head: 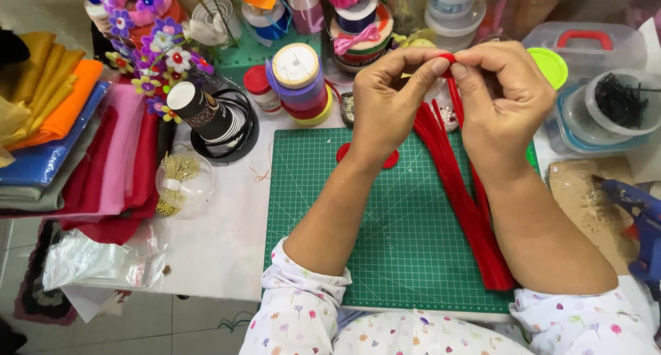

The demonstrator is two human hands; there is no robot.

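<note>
both hands, left (385,97) and right (499,97), pinch a red pipe cleaner (448,59) tip above the green mat (406,245); light, bendy, likely best gripped near its end.

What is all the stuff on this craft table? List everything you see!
pipe cleaners: a bundle, red, on the mat's right side
cutting mat: one, green, table centre
folded fabrics: a stack, yellow, orange, blue, pink, red, left edge
ribbon spools: several, mixed colours, behind the mat
craft flowers: a cluster, purple and white, upper left
plastic containers: several, clear, upper right
glue gun: one, blue, right edge
left hand: pinching a red pipe cleaner end
right hand: pinching the same end
</note>
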